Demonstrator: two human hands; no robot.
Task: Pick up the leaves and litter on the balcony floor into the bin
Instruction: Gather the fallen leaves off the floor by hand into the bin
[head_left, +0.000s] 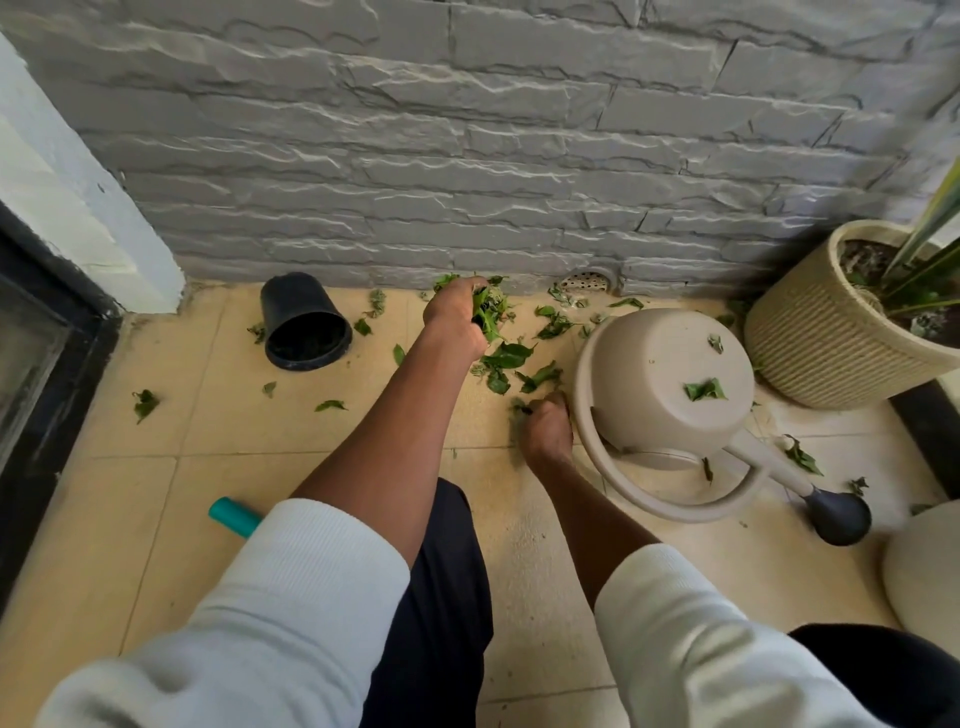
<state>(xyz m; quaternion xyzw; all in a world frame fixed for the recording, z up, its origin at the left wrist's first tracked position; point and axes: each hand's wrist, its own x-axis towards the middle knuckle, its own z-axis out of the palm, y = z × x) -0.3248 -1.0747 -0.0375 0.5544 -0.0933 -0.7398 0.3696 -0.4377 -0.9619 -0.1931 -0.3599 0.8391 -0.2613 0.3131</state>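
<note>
Small black plastic pot (305, 325) is lying tipped on the tan tiled floor (156, 467), mouth facing the camera, contents indiscernible. Left hand (457, 317) is gripping a bunch of green leaves (488, 312); right hand (545, 428) is pinching a floor leaf (519, 406) beside the overturned beige watering can (665, 384).

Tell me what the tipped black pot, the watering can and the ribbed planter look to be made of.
Black pot: probably thin plastic, smooth with a dull sheen.
Watering can: looks like moulded beige plastic, matte, seamless body and handle, with a dark grey rose.
Ribbed planter: cream, with fine horizontal ridges; could be wound rope or textured plastic or ceramic, hard to tell.
</note>
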